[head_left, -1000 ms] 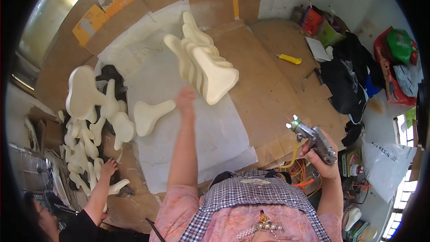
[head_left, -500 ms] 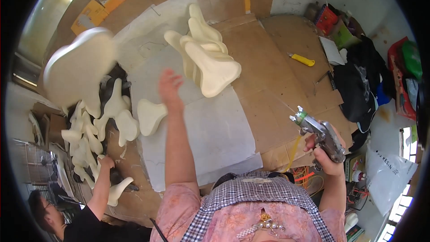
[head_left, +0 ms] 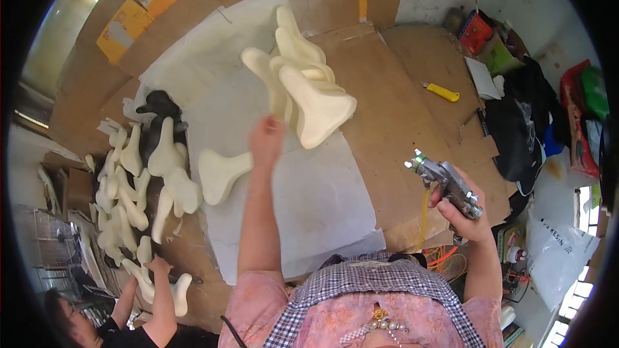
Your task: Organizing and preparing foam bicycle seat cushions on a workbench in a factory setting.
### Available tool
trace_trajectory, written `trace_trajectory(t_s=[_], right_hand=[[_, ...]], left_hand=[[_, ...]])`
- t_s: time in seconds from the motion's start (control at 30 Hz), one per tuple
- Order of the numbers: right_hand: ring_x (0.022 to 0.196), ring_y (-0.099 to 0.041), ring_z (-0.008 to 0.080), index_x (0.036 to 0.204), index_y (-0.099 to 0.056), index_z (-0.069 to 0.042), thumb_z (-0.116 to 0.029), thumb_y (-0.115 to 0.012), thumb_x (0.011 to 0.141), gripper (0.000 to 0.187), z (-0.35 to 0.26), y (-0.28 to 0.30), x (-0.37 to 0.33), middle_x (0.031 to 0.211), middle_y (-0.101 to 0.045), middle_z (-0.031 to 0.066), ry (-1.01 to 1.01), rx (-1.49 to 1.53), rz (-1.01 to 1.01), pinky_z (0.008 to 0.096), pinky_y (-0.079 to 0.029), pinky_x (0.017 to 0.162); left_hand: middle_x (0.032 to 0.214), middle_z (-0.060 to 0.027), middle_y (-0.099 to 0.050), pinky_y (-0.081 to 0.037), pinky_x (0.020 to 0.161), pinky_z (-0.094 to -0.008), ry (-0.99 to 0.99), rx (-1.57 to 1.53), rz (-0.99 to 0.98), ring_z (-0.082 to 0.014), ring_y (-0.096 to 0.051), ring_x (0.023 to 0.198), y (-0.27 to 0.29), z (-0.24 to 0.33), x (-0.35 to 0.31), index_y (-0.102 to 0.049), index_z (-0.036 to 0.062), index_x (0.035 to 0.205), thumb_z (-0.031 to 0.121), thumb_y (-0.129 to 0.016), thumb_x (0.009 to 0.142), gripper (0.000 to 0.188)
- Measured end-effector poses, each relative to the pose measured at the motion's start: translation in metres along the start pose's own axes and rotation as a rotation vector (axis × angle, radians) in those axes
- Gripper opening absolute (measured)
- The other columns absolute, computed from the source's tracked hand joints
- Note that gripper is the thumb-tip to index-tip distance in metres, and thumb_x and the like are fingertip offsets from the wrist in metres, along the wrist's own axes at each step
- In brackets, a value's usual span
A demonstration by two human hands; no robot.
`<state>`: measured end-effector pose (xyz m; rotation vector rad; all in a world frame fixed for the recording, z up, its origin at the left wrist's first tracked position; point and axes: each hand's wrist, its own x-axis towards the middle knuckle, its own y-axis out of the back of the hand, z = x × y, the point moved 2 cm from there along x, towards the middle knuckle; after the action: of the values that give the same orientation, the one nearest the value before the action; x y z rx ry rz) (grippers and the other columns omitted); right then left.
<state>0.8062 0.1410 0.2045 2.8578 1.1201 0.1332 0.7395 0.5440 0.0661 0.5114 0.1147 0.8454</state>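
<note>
The right hand (head_left: pixel 469 220) clamped a spray gun (head_left: pixel 447 183) above the worktop's (head_left: pixel 387 187) near right corner, long axis slanting, nozzle far left. A cream piece (head_left: pixel 219 176) pointed its narrow end right beside the left hand (head_left: pixel 266 140), fingers too blurred to tell. Cardboard (head_left: pixel 432 116) spread rightward.

Upper-left glare, fisheye-bent edges, black corners.

A silver-grey metal spray gun (head_left: pixel 449 188) with a green ring near its nozzle sits in the right hand (head_left: pixel 465 209), nozzle toward the upper left. A smooth, cream, saddle-shaped piece (head_left: pixel 218 176) lies on whitish paper (head_left: pixel 309 219), broad end left, its narrow end partly hidden by the left forearm (head_left: pixel 259 187). Farther off, similar cream pieces (head_left: pixel 317 109) lean overlapping in a row, the nearest broad end lowest.
</note>
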Motion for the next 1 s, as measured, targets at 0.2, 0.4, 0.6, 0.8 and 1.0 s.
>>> trace_trajectory(t_s=[0.2,0.4,0.6,0.8,1.0], right_hand=[[0.083,-0.059,0.0144,0.130,-0.042,0.002,-0.003,-0.064,0.079,0.056,0.002,-0.015,-0.001,0.091,-0.060,0.0079,0.018,-0.020,-0.037,0.0284,-0.048,0.076],[0.082,-0.058,0.0135,0.129,-0.043,0.001,-0.006,-0.065,0.080,0.054,0.010,-0.008,-0.013,0.091,-0.060,0.0068,0.004,-0.046,0.008,0.0276,-0.048,0.075],[0.084,-0.058,0.0119,0.131,-0.040,0.000,-0.006,-0.065,0.081,0.057,0.011,-0.021,-0.012,0.092,-0.060,0.0057,-0.021,-0.093,-0.086,0.0274,-0.048,0.077],[0.083,-0.057,0.0106,0.132,-0.040,-0.001,-0.007,-0.066,0.080,0.058,0.012,-0.009,-0.022,0.092,-0.060,0.0043,-0.072,-0.102,-0.033,0.0256,-0.047,0.076],[0.077,-0.058,0.0105,0.127,-0.046,-0.002,-0.008,-0.068,0.078,0.054,0.010,-0.020,-0.013,0.088,-0.060,0.0037,-0.076,-0.162,-0.011,0.0253,-0.047,0.070]], left_hand=[[0.089,-0.0134,-0.062,-0.048,0.072,-0.0393,-0.201,0.266,0.073,-0.0308,-0.061,0.082,-0.074,-0.026,-0.014,-0.058,0.0041,0.097,0.017,-0.064,0.079,0.023],[0.098,-0.0206,-0.057,-0.045,0.078,-0.0436,-0.156,0.241,0.040,-0.0348,-0.057,0.091,-0.065,0.016,-0.023,-0.051,0.0011,0.104,0.017,-0.065,0.078,0.033],[0.097,-0.0252,-0.058,-0.045,0.079,-0.0446,-0.212,0.320,0.012,-0.0404,-0.056,0.091,-0.050,-0.029,-0.025,-0.049,-0.0056,0.113,0.015,-0.065,0.080,0.042],[0.111,-0.0103,-0.054,-0.047,0.084,-0.0343,-0.089,-0.880,0.175,-0.0233,-0.056,0.096,0.047,0.036,0.006,-0.044,0.0014,0.121,0.010,-0.061,0.083,0.043],[0.122,-0.0148,-0.045,-0.044,0.088,-0.0394,-0.525,0.301,0.188,-0.0325,-0.053,0.103,-0.058,-0.024,0.021,-0.041,0.0090,0.129,0.005,-0.059,0.082,0.050]])
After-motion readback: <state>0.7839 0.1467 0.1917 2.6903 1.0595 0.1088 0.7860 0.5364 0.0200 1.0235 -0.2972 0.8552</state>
